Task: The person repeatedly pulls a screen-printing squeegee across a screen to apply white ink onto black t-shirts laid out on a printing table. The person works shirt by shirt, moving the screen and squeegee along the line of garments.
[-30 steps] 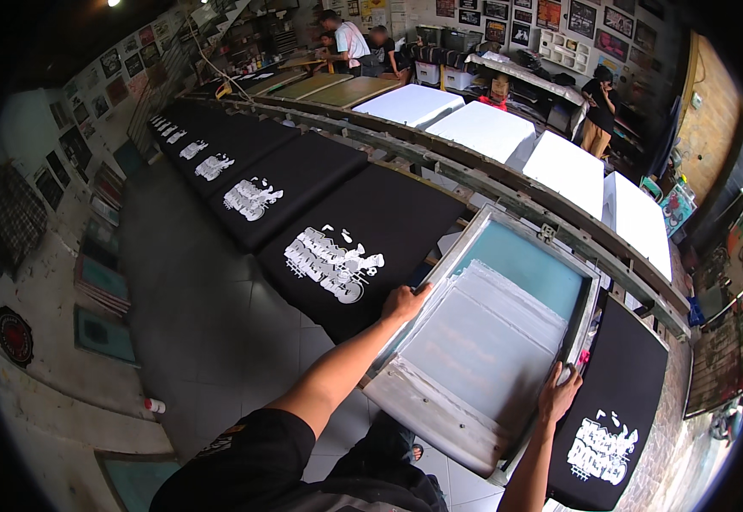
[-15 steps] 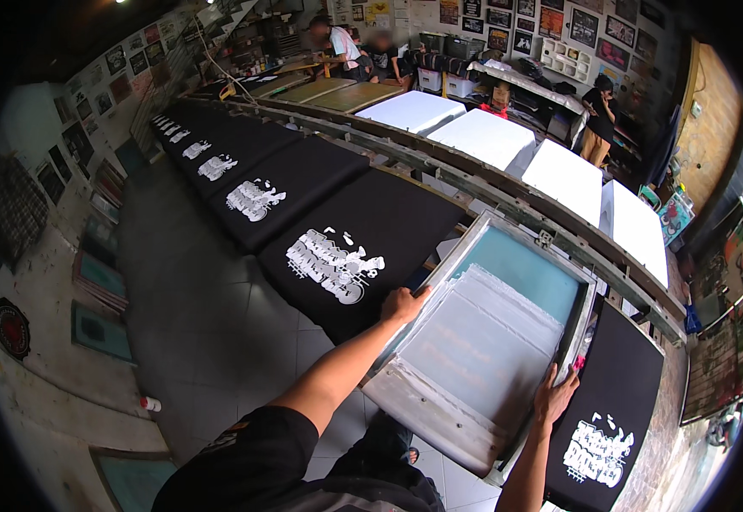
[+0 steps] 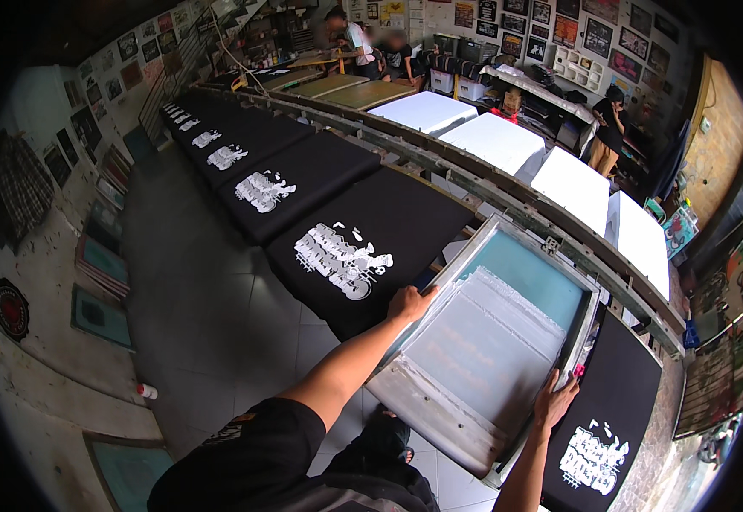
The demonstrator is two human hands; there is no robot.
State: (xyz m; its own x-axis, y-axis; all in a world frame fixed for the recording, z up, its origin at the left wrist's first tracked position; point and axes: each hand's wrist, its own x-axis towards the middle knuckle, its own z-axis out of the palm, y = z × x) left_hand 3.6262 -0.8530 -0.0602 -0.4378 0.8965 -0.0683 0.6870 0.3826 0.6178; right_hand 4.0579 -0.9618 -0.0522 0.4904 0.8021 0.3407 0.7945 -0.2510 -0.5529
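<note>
A screen-printing frame (image 3: 591,317) with blue-green mesh lies tilted before me, its lower part smeared with pale grey ink. My left hand (image 3: 412,304) is closed around its left edge, and my right hand (image 3: 556,401) grips the right edge, fingers curled over the rim. To its left, a black shirt (image 3: 423,205) bearing a white-and-grey print is stretched flat on a printing board. Another black shirt (image 3: 623,367) with a similar print lies right of the frame, close to my right hand. What is beneath the frame is mostly hidden.
Several printed black shirts run back along the row at left. Beyond a metal rail (image 3: 440,188) stand white boards (image 3: 495,141). People work at the far end, and one person (image 3: 608,128) stands at the back right. Framed screens (image 3: 103,316) lean on the left wall.
My view has turned slightly, so the scene sits a little farther right and lower. Both hands keep their hold on the frame, which has barely moved relative to the shirts.
</note>
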